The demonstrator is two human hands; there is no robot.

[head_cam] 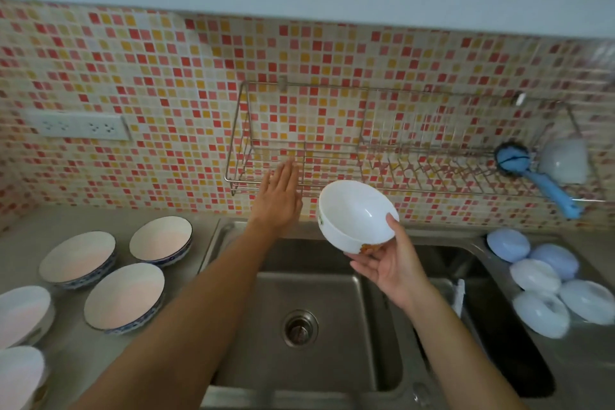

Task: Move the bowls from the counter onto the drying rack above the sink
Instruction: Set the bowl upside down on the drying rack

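— Head view: where's the white bowl [357, 214]?

— Up in the right hand [389, 268], over the steel sink [319, 296]. Thumb hooked over the near rim, fingers curled under the base. Tilted, mouth facing up and to the left. Small orange-and-green print low on the outside wall.

— And against the wire drying rack [366, 156]?

— Just below its front rail, in front of it. Not on it yet.

— Left hand [279, 198]?

— Flat, fingers straight and together, holding nothing. Stretched toward the rack's left end, fingertips overlapping the front wires; can't tell whether touching. Just left of the bowl, a small gap between.

— Rest of the bowls?

— On the counter [186, 273] left of the sink, well apart from both hands. Three blue-rimmed bowls upright: far-left bowl [78, 258], back bowl [161, 240], near bowl [124, 296]. Two plain white bowls [23, 313] at the left edge, partly cut off.

— On the rack already?

— Blue dish brush [532, 173] lying across the right end, handle sticking out past the front. Pale cup [564, 160] beside it, blurred.

— Right of the sink?

— Cluster of upturned small bowls [545, 280], pale blue and white, on the steel ledge.
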